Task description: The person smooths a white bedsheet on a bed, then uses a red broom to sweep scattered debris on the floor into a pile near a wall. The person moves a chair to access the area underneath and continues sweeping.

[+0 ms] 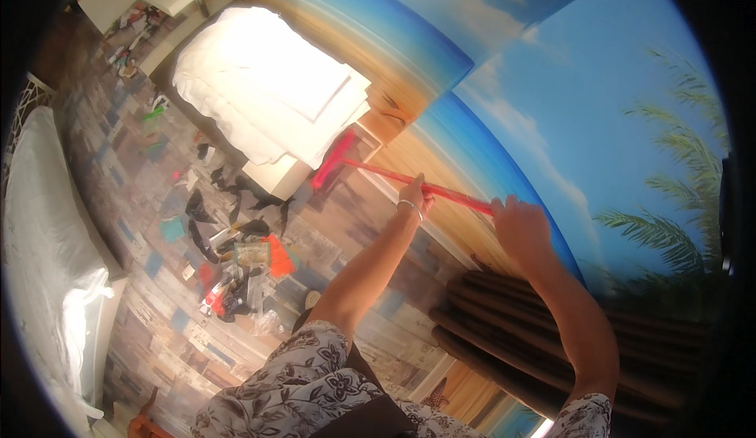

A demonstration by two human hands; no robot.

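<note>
Both my hands grip the red handle (381,170) of a broom. My left hand (417,194), with a bracelet at the wrist, is wrapped around the middle of the handle. My right hand (521,225) closes over its upper end. The bright pink broom head (332,160) is at the floor beside the corner of a white-covered bed, close to the wall. Whether its bristles touch the floor cannot be told.
Litter with black scraps, an orange piece (280,256) and clear plastic (266,322) lies across the wood-look floor (204,343). A bed (260,77) stands ahead, another bed (47,231) at left. Dark curtains (502,320) hang by the beach-painted wall (549,107).
</note>
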